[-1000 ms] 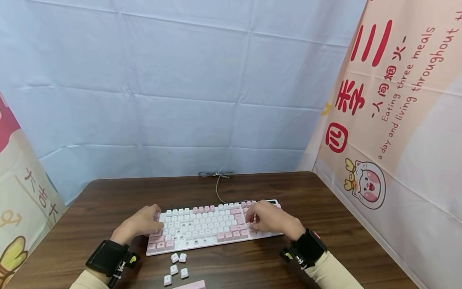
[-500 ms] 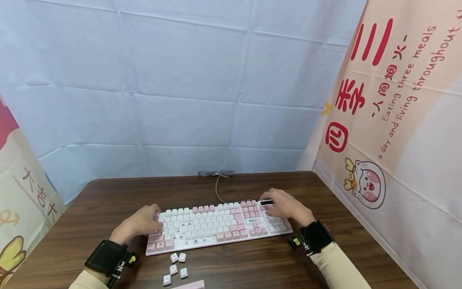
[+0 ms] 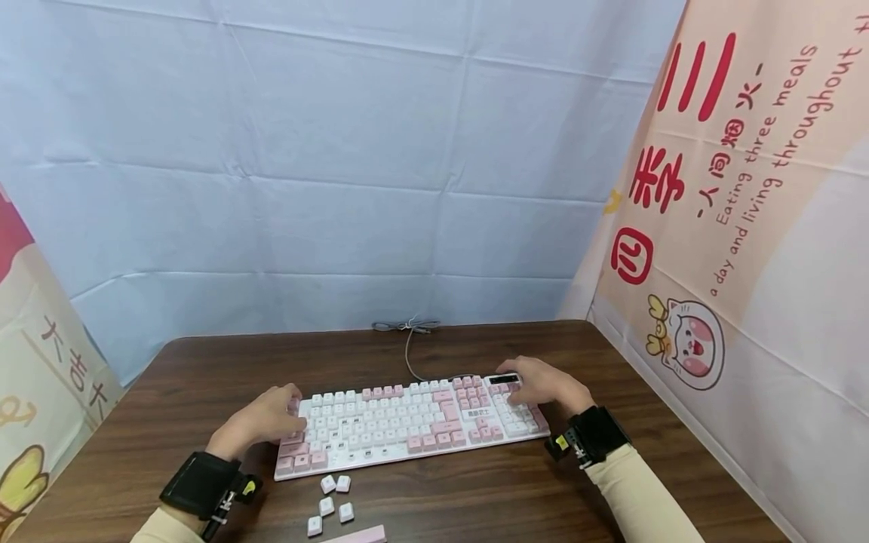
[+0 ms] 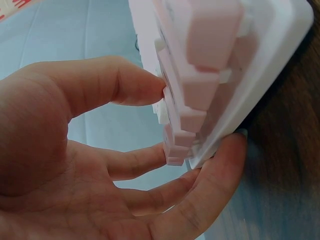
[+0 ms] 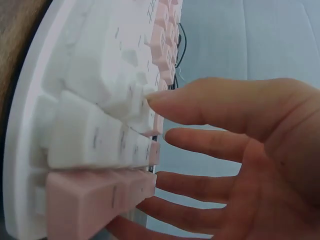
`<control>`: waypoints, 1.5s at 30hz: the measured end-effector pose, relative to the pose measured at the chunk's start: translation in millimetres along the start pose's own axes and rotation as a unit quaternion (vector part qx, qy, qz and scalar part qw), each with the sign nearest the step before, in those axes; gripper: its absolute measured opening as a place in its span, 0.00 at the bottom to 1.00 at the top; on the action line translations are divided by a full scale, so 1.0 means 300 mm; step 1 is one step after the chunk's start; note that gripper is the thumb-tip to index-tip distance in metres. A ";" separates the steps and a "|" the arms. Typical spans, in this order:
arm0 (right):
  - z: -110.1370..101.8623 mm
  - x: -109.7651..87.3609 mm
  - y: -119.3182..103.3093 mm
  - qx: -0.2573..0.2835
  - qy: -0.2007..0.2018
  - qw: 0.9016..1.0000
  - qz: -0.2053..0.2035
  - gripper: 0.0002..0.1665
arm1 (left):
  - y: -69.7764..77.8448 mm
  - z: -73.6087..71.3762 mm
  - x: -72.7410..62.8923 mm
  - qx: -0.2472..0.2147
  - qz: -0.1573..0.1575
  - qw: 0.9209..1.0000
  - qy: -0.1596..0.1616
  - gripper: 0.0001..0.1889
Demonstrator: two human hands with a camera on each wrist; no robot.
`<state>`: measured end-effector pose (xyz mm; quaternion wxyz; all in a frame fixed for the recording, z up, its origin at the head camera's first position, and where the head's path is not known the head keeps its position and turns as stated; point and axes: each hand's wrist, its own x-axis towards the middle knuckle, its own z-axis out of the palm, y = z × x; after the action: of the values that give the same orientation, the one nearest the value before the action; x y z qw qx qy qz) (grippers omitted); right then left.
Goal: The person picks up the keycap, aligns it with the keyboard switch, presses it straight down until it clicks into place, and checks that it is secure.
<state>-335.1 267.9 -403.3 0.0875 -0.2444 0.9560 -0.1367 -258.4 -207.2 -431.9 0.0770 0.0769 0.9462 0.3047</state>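
A pink and white keyboard (image 3: 380,426) lies on the wooden table, and several of its key spots are bare in the left half. My left hand (image 3: 265,416) grips its left end. In the left wrist view the thumb (image 4: 145,90) presses the pink side keys while a finger (image 4: 220,170) reaches the white case edge near the table. At the far right corner, my right hand (image 3: 546,385) holds the other end. Its thumb (image 5: 180,102) rests on the number keys and the other fingers (image 5: 200,187) bend around the pink keys along the edge.
Several loose white keycaps (image 3: 329,483) lie in front of the keyboard, near a long pink bar-shaped piece (image 3: 363,535) at the bottom edge. A grey cable (image 3: 407,327) is bundled at the table's back. Cloth hangs behind (image 3: 339,188) and at both sides.
My right hand has moved right and back from the arrow-key area to the keyboard's far right corner, uncovering the number keys. The left hand stays at the left end.
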 end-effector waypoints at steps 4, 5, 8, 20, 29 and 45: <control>-0.005 0.005 0.014 0.012 -0.013 1.000 0.013 0.33 | 0.004 0.002 0.000 0.004 -0.003 1.000 0.002 0.29; -0.007 0.005 0.017 0.012 -0.015 1.000 0.015 0.33 | 0.006 0.003 0.000 0.007 -0.005 1.000 0.004 0.29; -0.010 0.006 0.018 0.027 -0.017 0.999 0.038 0.33 | 0.012 0.003 -0.001 0.020 -0.011 1.000 0.007 0.29; -0.021 0.007 0.019 0.043 -0.027 0.996 0.069 0.37 | 0.014 0.003 -0.005 0.007 -0.004 1.000 0.002 0.29; -0.010 0.008 0.027 0.032 -0.018 0.997 0.061 0.36 | 0.013 0.008 0.001 0.017 0.000 1.000 0.003 0.29; -0.003 0.015 -0.012 0.010 -0.016 0.998 0.063 0.35 | 0.013 -0.001 -0.005 0.025 -0.004 1.000 0.004 0.29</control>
<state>-337.5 262.9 -401.8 0.1137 -0.1852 0.9665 -0.1367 -256.6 -204.7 -429.1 0.0726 0.0741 0.9541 0.2808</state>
